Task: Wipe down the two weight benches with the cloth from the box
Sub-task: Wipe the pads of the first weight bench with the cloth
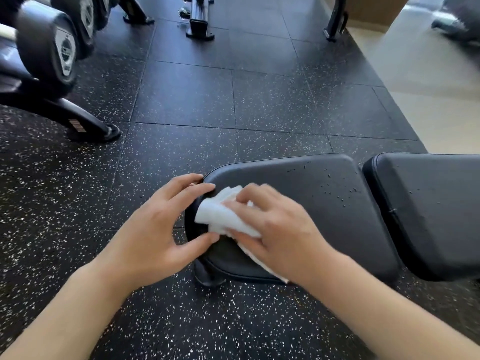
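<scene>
- Black rubber floor (181, 105) with white speckles was seen across most of the view; a pale tiled strip (426, 81) was noted at the far right.
- Dumbbells (52, 48) on a dark rack were recorded at upper left, blurred; a frame foot (198, 24) was seen at top centre.
- Weight bench (337, 203), black padded, was observed at centre right, in two pads with a gap between; droplets were noted on both.
- Left hand (161, 229) was seen resting on the narrow end of the seat pad, fingers straight and spread, thumb at the near edge.
- Right hand (275, 224) was seen pressed flat on the cloth, fingers relaxed and nothing gripped.
- White cloth (220, 216), crumpled, was found on the seat pad's narrow end, under the right hand and just beside the left fingertips.
</scene>
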A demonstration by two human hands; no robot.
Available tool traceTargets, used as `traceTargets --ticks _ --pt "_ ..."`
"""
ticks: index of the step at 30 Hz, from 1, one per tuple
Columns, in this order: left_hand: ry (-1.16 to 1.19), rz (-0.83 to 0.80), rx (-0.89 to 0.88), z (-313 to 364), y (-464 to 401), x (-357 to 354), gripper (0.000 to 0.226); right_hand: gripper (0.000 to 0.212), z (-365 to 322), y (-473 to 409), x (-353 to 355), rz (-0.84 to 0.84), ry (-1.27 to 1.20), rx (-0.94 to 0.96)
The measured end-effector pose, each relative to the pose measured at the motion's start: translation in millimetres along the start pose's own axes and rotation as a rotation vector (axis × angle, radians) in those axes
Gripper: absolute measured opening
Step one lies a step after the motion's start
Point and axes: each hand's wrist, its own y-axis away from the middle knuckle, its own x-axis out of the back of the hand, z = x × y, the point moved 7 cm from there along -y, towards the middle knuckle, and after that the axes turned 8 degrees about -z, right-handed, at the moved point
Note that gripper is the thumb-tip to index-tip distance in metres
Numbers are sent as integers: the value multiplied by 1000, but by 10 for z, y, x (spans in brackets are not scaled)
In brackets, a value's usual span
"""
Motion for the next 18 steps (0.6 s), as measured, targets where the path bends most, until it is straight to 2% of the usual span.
traceTargets --ticks 5,7,11,13,18 --pt "-20 17 13 29 9 3 72 23 831 -177 297 164 0 -398" --pt "-41 26 17 21 7 0 74 22 763 -253 258 168 19 -400" --pt "-62 62 36 -39 61 28 74 22 81 -362 -27 72 -23 -94" --pt "-70 67 45 -34 85 52 72 21 91 -371 -36 33 -9 -28" --pt "-102 28 64 2 88 37 75 25 824 -423 255 136 -30 -348"
